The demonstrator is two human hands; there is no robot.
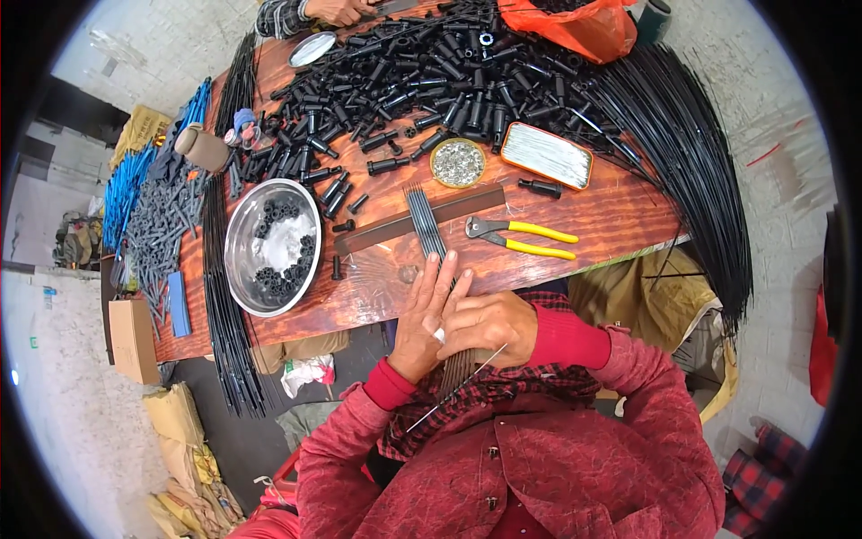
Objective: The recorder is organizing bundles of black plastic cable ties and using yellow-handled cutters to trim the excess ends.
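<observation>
A flat row of thin dark rods [424, 223] lies side by side, running from a brown bar [373, 234] on the table toward my lap. My left hand [420, 325] rests over this row with fingers stretched out flat; a white band or tape circles one finger. Close beside it, my right hand [492, 329] is curled with its fingertips near the left hand's fingers. From under the right hand a thin silvery rod [453, 393] sticks out slantwise over my lap, apparently held in it. The right palm is hidden.
Yellow-handled pincers [530, 239] lie right of the rods. Beyond are a dish of small metal pieces [458, 163], a tray of pale pins [548, 155] and a heap of black tubular parts [431, 81]. A metal bowl [235, 265] stands left. Another person's hand [339, 11] works at the far edge.
</observation>
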